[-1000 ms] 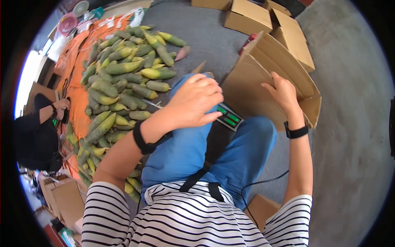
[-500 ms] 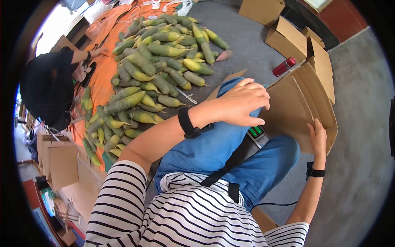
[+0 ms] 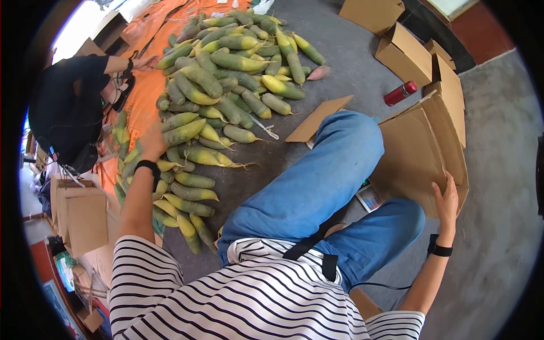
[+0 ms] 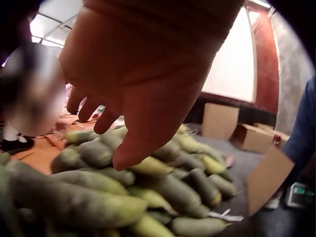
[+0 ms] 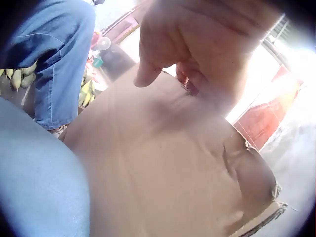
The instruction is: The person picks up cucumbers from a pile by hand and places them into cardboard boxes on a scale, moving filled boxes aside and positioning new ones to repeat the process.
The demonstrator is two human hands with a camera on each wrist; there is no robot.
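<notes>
Now the left hand [image 3: 152,141], fingers loose and holding nothing, hovers over the pile of bamboo shoots [image 3: 226,90] at upper left, while the right hand [image 3: 447,198] grasps the cardboard box [image 3: 413,153] flap at right.

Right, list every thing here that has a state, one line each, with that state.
Large brown cardboard box: on its side, flaps open, steadied by the right hand.
Right hand: fingers curled over the box's edge.
Left hand: fingers spread, reaching over the pile, holding nothing.
Green and yellow bamboo shoots: heaped loose on the floor.
Red cylindrical can: lying on its side.
Small digital scale: on the floor between the legs.
</notes>
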